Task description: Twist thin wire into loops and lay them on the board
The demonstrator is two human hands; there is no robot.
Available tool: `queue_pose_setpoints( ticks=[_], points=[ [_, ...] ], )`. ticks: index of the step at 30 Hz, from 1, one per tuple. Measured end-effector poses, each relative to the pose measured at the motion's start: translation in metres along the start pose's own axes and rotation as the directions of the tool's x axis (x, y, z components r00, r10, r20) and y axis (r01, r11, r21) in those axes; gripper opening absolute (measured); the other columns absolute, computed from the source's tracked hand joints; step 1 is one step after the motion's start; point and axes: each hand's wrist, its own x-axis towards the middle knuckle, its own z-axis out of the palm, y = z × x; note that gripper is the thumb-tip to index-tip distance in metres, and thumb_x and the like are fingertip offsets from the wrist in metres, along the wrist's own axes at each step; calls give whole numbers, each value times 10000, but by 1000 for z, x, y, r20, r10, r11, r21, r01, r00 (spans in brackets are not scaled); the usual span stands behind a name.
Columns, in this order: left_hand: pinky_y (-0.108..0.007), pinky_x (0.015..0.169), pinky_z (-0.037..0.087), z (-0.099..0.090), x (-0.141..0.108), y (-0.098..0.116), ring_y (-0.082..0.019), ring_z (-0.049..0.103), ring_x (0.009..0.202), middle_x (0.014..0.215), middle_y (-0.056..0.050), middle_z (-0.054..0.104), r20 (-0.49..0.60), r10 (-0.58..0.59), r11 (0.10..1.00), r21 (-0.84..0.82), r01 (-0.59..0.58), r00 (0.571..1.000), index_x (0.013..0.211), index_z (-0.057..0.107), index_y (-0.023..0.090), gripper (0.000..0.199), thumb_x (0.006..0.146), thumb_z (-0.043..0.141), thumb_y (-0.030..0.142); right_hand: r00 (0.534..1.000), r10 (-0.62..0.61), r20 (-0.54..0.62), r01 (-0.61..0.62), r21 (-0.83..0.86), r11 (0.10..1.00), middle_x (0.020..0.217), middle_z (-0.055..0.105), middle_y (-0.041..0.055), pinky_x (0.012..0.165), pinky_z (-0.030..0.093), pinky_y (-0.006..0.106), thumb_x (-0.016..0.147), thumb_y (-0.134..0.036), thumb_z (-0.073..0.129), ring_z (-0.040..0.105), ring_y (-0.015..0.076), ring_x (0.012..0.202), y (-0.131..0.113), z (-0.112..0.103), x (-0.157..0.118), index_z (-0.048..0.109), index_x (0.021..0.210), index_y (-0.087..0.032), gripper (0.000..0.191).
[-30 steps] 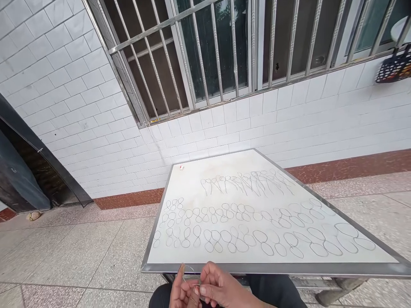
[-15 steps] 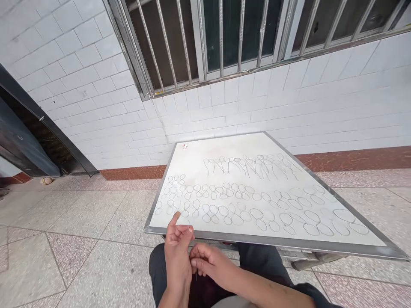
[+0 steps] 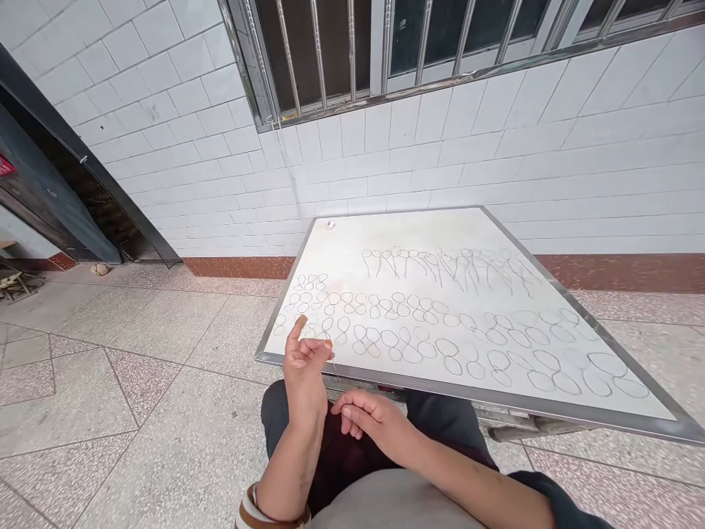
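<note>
My left hand (image 3: 307, 367) is raised over the near left edge of the white-topped table (image 3: 385, 228), thumb and fingers pinched on a thin wire-like strand (image 3: 335, 365). Its index finger points up and has a brownish covering on the tip. The strand runs down toward my right hand (image 3: 366, 415), which is lower, above my lap, with curled fingers pressed together. Whether those fingers grip the strand's lower end is too fine to tell. Many thin dark loops (image 3: 452, 366), many of them in joined pairs, lie in rows on the tabletop. Behind them are loops with long tails (image 3: 435, 261).
A grey metal rim (image 3: 468, 397) borders the table. Near its far left corner is a small red-and-white object (image 3: 330, 225). Beyond stands a white tiled wall (image 3: 352, 165) with a barred window (image 3: 385, 44). An open doorway (image 3: 82, 198) is on the left.
My left hand has risen away from my right hand, and the strand now shows in the gap between them. The camera view has shifted a little.
</note>
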Motion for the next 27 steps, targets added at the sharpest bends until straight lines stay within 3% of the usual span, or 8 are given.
queue_pose_setpoints(
  ticks=[5, 9, 16, 22, 27],
  points=[
    [-252, 759, 437, -2, 1, -2, -104, 544, 720, 708, 48, 590, 23, 2, 999, 32, -3, 1000, 1364, 455, 210, 662, 751, 697, 146, 996, 29, -86, -28, 15, 1000, 781, 622, 15, 642, 457, 271, 871, -541, 556, 542, 123, 669, 4, -3, -1, 620, 1016, -186, 388],
    [-257, 743, 437, 0, 1, -6, -112, 541, 730, 741, 36, 592, 38, -16, 1000, 16, 16, 999, 1347, 473, 213, 646, 746, 709, 179, 988, 23, -150, -12, 74, 997, 730, 579, -5, 550, 418, 244, 848, -555, 580, 508, 108, 609, 3, -3, 0, 586, 899, -189, 369],
    [-264, 757, 434, 9, -3, -11, -119, 553, 780, 763, 28, 589, -7, -44, 999, -32, 44, 999, 1318, 501, 222, 624, 734, 715, 176, 977, 40, -207, -9, 149, 989, 663, 551, -34, 516, 438, 245, 773, -587, 653, 492, 92, 543, -5, -1, 5, 566, 876, -187, 422],
    [-257, 753, 442, 15, -3, -11, -114, 543, 802, 788, 24, 574, -13, -89, 994, -60, 88, 996, 1292, 514, 222, 605, 730, 737, 193, 972, 72, -222, -32, 178, 983, 605, 569, -45, 530, 433, 242, 806, -554, 629, 496, 89, 519, -2, -3, 7, 562, 839, -184, 378],
    [-251, 726, 451, 15, 3, -11, -116, 556, 801, 783, 27, 555, -9, -102, 991, -90, 101, 995, 1263, 540, 233, 584, 719, 749, 198, 981, 56, -188, -12, 227, 974, 744, 610, -21, 532, 443, 231, 846, -546, 592, 530, 91, 570, -5, -5, 7, 523, 892, -200, 356]
  ],
)
